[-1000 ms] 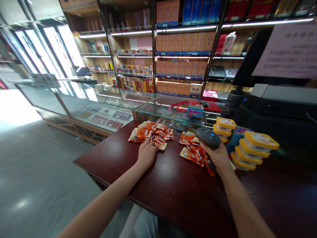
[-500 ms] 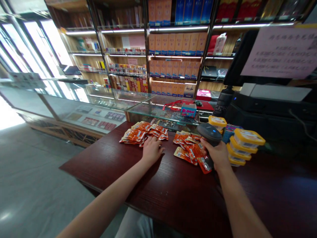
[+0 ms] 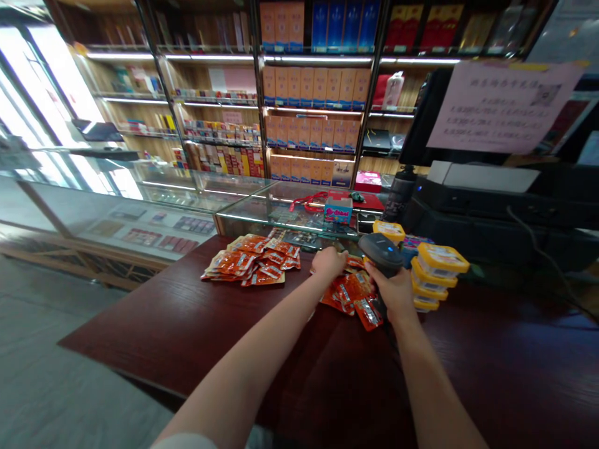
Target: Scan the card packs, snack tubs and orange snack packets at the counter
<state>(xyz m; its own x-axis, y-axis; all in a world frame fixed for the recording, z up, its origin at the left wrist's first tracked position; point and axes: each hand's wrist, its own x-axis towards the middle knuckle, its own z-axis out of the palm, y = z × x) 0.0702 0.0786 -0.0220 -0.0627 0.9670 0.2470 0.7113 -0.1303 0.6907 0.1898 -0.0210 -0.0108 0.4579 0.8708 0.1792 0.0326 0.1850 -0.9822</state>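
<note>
A black barcode scanner (image 3: 381, 252) with a small blue light is gripped by its handle in my right hand (image 3: 395, 293), above the table. My left hand (image 3: 329, 263) reaches to the left edge of a loose pile of orange snack packets (image 3: 349, 290). Its fingers are curled in, and what lies under them is hidden. A second pile of the same packets (image 3: 250, 259) lies farther left, overlapping in a heap. Just right of the scanner stands a stack of yellow-lidded tubs (image 3: 433, 280), with another yellow-lidded tub (image 3: 389, 231) behind the scanner.
The dark wooden table (image 3: 187, 337) ends at a corner on the left. Behind it runs a glass display counter (image 3: 248, 206) bearing a small blue and pink box (image 3: 337, 211). A monitor with a pink paper notice (image 3: 500, 112) stands at the right. Shelves of boxed goods (image 3: 313, 87) line the wall.
My left hand has moved right, from the left pile of packets to the right pile. My right hand still holds the scanner over the right pile. The view has shifted slightly.
</note>
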